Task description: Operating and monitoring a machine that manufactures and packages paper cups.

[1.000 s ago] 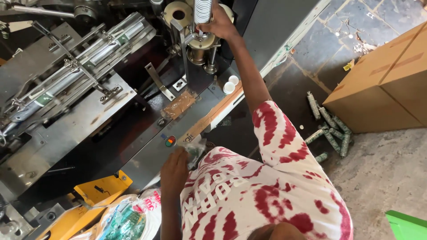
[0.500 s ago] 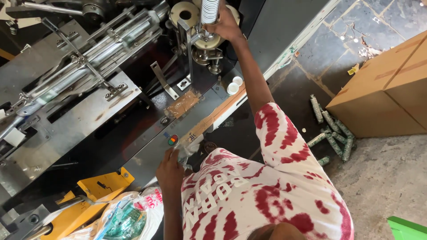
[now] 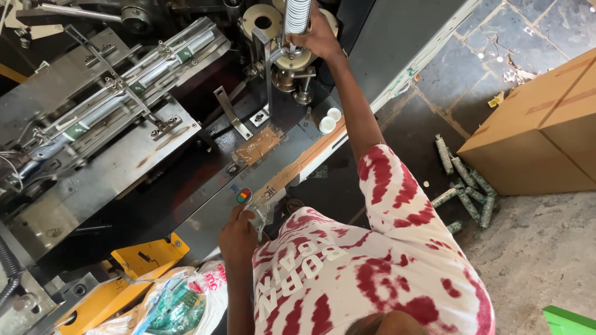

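Note:
My right hand (image 3: 321,38) reaches far up and is closed around the bottom of a tall stack of white ribbed paper cups (image 3: 298,13), held over a round feeder (image 3: 292,59) on the machine. Down at the grey front panel (image 3: 205,214), my left hand (image 3: 238,236) pinches a crumpled piece of clear plastic (image 3: 258,209). That plastic lies just below a small red and green button (image 3: 243,196).
Long metal rails (image 3: 124,93) run across the machine's left side. Two small white cups (image 3: 330,120) sit on its edge. A yellow bracket (image 3: 146,257) and a plastic bag (image 3: 177,304) lie at the lower left. Cardboard boxes (image 3: 540,136) and several green wrapped rolls (image 3: 465,186) are on the floor to the right.
The view has shifted slightly. My right hand stays on the cup stack and my left hand stays at the panel with the plastic.

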